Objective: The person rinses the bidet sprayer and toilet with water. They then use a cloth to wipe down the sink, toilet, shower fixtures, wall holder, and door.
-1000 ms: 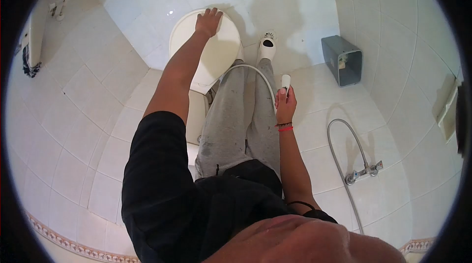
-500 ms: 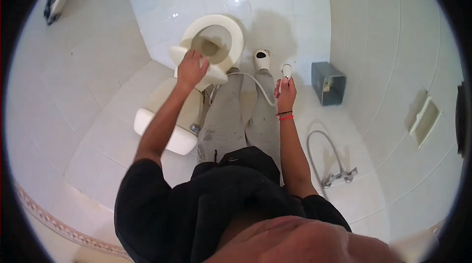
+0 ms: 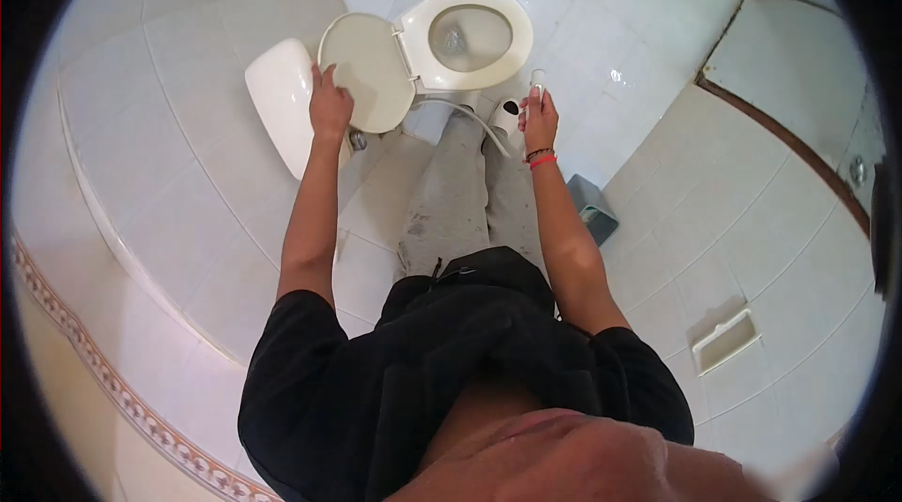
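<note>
The toilet lid [image 3: 371, 70] is raised and leans back toward the white cistern [image 3: 282, 98]. My left hand [image 3: 331, 106] is at the lid's rear edge, fingers apart, the fingertips at its rim. Beyond the lid, the toilet seat [image 3: 520, 28] lies on the bowl, with water visible inside. My right hand [image 3: 539, 119] grips a white spray nozzle [image 3: 537, 77], its head pointing away from me. A white hose [image 3: 470, 115] curves from near the toilet toward my right hand.
A grey bin [image 3: 592, 206] stands on the floor right of my legs. A soap dish [image 3: 725, 340] is set in the right wall. A door [image 3: 789, 61] with a brown frame is at the upper right. My shoe [image 3: 507, 115] is beside the toilet.
The lid has gone from closed to raised, lifted by my left hand. The view has turned, bringing the door into sight. My right hand still holds the nozzle.
</note>
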